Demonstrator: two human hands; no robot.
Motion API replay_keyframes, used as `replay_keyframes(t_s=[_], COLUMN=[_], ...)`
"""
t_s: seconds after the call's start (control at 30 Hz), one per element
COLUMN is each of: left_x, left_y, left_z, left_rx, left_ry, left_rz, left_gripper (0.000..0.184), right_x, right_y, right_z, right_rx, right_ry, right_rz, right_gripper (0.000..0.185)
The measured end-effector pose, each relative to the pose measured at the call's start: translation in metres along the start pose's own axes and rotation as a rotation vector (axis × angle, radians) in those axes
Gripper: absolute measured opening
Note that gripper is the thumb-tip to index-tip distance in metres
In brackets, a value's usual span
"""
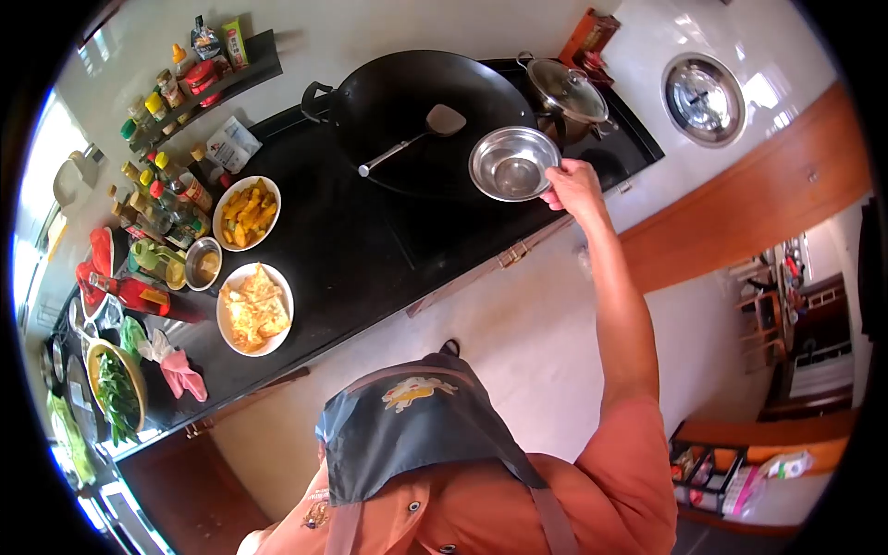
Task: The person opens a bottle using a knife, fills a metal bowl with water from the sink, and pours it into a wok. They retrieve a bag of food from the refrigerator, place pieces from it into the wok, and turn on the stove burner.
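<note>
My right hand (575, 190) grips the rim of a shiny metal bowl (518, 165), fingers and thumb closed on its right side. The bowl is over the front right edge of a large black wok (398, 92), and nothing shows inside it. A spatula (446, 120) with a metal blade and long handle lies in the wok, its handle pointing toward the lower left. My left hand is out of view; only a bit of that arm may show at the bottom edge.
A lidded pot (566, 91) stands right of the wok. Along the counter (361, 268) are a bowl of yellow-orange pieces (247, 214), a bowl of fried egg-like food (254, 310), a small metal cup (203, 264), several bottles (176, 203) and a basket of greens (117, 393).
</note>
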State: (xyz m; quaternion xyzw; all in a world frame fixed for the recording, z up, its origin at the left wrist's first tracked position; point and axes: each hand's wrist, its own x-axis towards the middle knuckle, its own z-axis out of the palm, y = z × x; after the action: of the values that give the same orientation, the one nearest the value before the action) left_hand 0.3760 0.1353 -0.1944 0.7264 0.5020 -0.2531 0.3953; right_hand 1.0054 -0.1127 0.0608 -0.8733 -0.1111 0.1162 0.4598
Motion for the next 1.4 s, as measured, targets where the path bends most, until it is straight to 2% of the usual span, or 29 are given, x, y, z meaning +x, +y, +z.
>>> replay_keyframes(t_s=[0.2,0.27,0.3,0.4,0.7,0.8,0.83,0.93,1.07,1.2,1.4], left_x=[-0.032,-0.040,-0.042,-0.043,-0.027,-0.022,-0.019,-0.014,-0.008,-0.005,-0.002], left_y=[0.052,0.066,0.071,0.080,0.075,0.070,0.068,0.064,0.056,0.051,0.051], left_z=[0.055,0.064,0.067,0.068,0.044,0.036,0.034,0.030,0.024,0.022,0.017], left_rx=[-0.055,-0.074,-0.080,-0.091,-0.059,-0.054,-0.050,-0.045,-0.029,-0.018,0.011], left_ry=[-0.028,-0.037,-0.042,-0.055,-0.102,-0.113,-0.118,-0.126,-0.146,-0.170,-0.185], left_rz=[-0.140,-0.167,-0.177,-0.186,-0.160,-0.144,-0.138,-0.130,-0.127,-0.132,-0.125], left_gripper=[0.056,0.055,0.055,0.055,0.054,0.054,0.054,0.054,0.053,0.053,0.053], right_x=[0.092,0.119,0.120,0.143,0.142,0.125,0.134,0.117,0.059,-0.013,-0.075], right_y=[-0.004,-0.002,-0.014,-0.015,-0.051,-0.060,-0.047,-0.031,-0.027,-0.043,-0.029], right_z=[0.009,0.014,0.016,0.026,0.015,0.010,0.008,0.009,0.004,0.011,0.035], right_rx=[-0.360,-0.529,-0.586,-0.751,-0.856,-0.549,-0.375,0.123,0.241,0.207,0.168], right_ry=[-0.042,-0.017,-0.043,0.090,0.458,0.267,0.182,0.034,-0.162,-0.390,-0.598], right_rz=[-0.183,-0.325,-0.311,-0.494,-0.679,-0.432,-0.275,0.023,0.093,0.115,0.233], right_gripper=[0.027,0.027,0.026,0.025,0.023,0.021,0.020,0.020,0.018,0.017,0.016])
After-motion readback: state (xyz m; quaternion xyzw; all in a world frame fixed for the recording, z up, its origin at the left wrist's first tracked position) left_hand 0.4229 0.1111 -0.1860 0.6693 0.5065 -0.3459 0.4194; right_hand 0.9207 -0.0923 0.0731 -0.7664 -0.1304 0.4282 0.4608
